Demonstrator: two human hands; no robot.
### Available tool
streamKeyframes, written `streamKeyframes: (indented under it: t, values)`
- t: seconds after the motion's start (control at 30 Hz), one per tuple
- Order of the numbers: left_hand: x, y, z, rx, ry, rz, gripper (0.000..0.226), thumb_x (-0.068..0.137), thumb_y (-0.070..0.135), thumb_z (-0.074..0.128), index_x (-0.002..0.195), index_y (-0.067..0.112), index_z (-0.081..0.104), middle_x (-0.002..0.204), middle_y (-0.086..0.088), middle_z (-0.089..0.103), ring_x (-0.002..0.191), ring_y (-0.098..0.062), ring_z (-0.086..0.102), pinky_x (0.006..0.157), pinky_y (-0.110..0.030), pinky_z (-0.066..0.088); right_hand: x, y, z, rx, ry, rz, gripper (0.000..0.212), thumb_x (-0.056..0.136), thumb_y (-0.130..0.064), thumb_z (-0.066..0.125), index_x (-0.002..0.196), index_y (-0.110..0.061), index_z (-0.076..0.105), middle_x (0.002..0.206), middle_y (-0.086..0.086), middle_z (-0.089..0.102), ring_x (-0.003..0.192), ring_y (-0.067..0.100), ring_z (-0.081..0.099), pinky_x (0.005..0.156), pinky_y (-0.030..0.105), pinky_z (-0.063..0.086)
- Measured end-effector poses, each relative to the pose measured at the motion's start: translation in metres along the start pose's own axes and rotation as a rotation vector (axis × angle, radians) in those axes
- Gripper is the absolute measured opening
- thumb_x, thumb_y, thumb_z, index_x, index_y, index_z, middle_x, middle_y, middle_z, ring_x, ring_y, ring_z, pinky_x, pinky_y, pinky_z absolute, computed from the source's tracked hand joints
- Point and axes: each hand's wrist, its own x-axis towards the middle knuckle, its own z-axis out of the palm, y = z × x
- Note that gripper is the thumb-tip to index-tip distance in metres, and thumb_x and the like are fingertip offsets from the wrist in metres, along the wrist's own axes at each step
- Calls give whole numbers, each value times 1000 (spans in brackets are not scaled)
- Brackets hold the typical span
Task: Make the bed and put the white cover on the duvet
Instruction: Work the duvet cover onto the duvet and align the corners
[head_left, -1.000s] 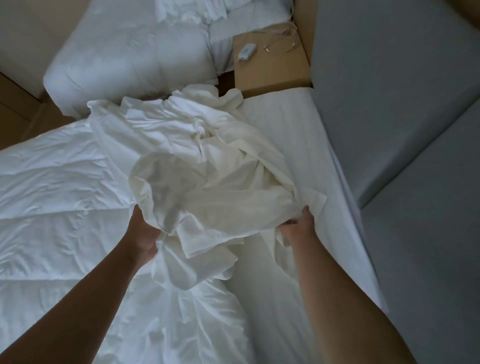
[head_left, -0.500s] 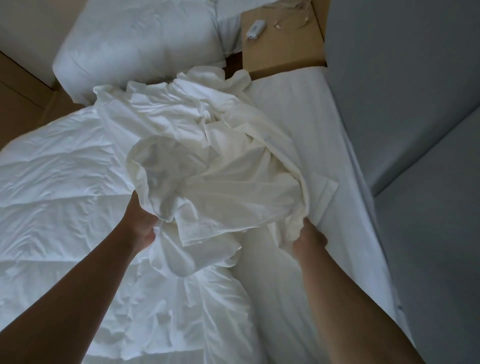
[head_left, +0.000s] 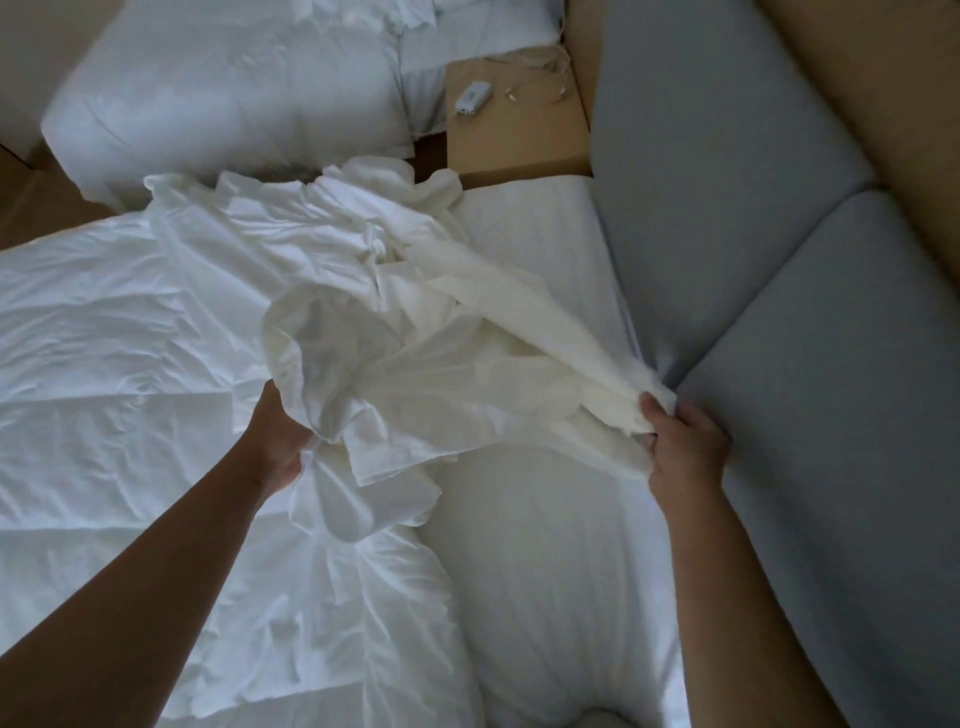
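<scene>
While the right hand pinches the white cover at three o'clock, the left hand at nine lies under it, its grip hidden.

My left hand and right hand each grip the crumpled cover above the duvet.

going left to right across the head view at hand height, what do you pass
duvet → left hand → white cover → right hand → grey cushion
</scene>
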Motion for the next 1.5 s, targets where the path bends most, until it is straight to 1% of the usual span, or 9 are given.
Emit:
streamKeyframes:
  t: [0.2, 0.47, 0.7, 0.83, 1.07, 1.2, 1.33, 1.4, 1.5]
  values:
    - [-27, 3, 4, 27, -14, -37, 62, 53, 34, 81, 108, 8, 69, 95, -16, 66, 83, -29, 64, 64, -34, 53, -99, -53, -15, -50, 23, -237, 17, 83, -14, 82, 79, -14, 66, 75, 2, 64, 59, 9, 58, 55, 24, 52]
    - [-63, 10, -13, 17, -95, -24, 56, 67, 32, 78, 111, -1, 66, 100, -26, 64, 92, -38, 62, 79, -51, 49, -171, -127, 5, 72, -34, -404, 22, 87, -13, 79, 73, -17, 62, 68, -3, 58, 54, 7, 47, 53, 22, 44]
    - [-72, 13, -28, 13, -116, 22, 35, 77, 21, 71, 108, 6, 70, 98, -16, 69, 89, -32, 66, 77, -42, 55, -205, -209, 44, -80, -94, -648, 15, 83, -18, 81, 78, -20, 67, 80, 1, 69, 68, 12, 61, 73, 37, 61]
    - [-74, 16, -25, -30, -101, 21, 61, 67, 31, 77, 116, -3, 64, 106, -24, 66, 91, -37, 65, 83, -52, 53, -209, -212, 54, -200, -206, -718, 19, 86, -22, 79, 75, -23, 64, 71, 0, 62, 61, 11, 53, 62, 25, 52]
    - [-82, 15, -29, 13, -96, 12, 60, 64, 34, 78, 112, -1, 65, 101, -20, 64, 90, -36, 62, 79, -51, 50, -174, -184, 64, -291, -140, -514, 24, 96, -27, 67, 76, -22, 54, 73, -1, 57, 65, 13, 52, 67, 32, 49]
    - [-86, 22, -25, -6, -114, 31, 40, 61, 34, 80, 97, 18, 76, 94, -14, 69, 85, -31, 66, 77, -46, 55, -158, -197, 79, -164, -168, -470, 16, 95, -35, 62, 103, -22, 57, 107, 6, 68, 90, 21, 70, 71, 37, 62]
    - [-94, 31, -17, -56, -124, 59, 13, 73, 23, 70, 85, 27, 75, 78, -2, 68, 72, -20, 66, 60, -31, 56, -136, -116, 41, -77, -214, 207, 89, 69, -88, 58, 128, -22, 52, 125, 9, 60, 112, 34, 61, 98, 57, 50]
    - [-100, 32, -15, -63, -129, 66, 13, 76, 23, 67, 87, 26, 73, 76, 0, 68, 69, -16, 67, 58, -29, 56, -141, -47, 21, -5, -286, 511, 96, 59, -92, 62, 120, -18, 52, 123, 15, 58, 113, 40, 59, 102, 70, 40]
    - [-106, 31, -13, -53, -123, 29, 22, 71, 28, 71, 91, 21, 68, 72, 2, 67, 66, -13, 65, 56, -27, 55, -171, 33, 16, 62, -433, 711, 82, 67, -73, 77, 122, -15, 56, 125, 14, 66, 112, 38, 64, 101, 58, 46]
